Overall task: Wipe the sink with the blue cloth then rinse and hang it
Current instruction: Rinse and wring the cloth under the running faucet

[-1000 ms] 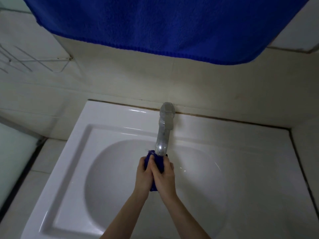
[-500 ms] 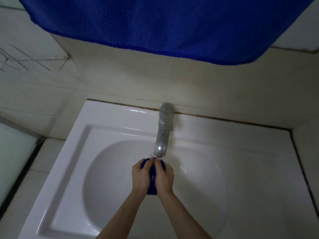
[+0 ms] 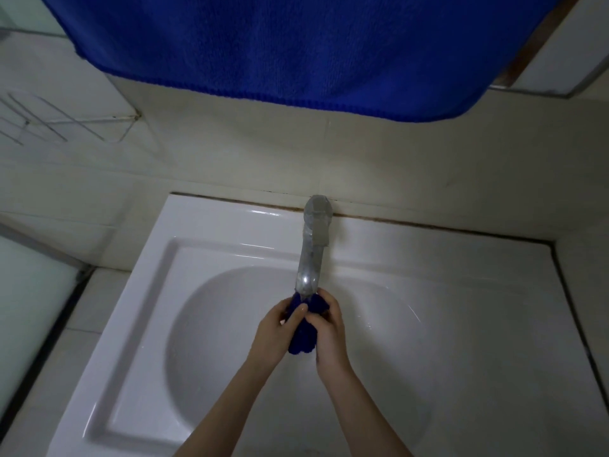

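Blue cloth (image 3: 303,338) sits bunched up between two hands, low over the bowl of the white sink (image 3: 204,222). The tap (image 3: 311,258) pokes out right above the top of the cloth and stands in the way there. The round bowl has open room to the left and right of the hands. The sink's flat back edge meets the tiled wall behind the tap. Higher up, a wire rack (image 3: 49,127) sticks out on the left, and a big blue towel (image 3: 296,44) hangs over it all. The left hand (image 3: 273,338) curls round the cloth's left side, thumb on top. The right hand (image 3: 331,334) wraps its right side.
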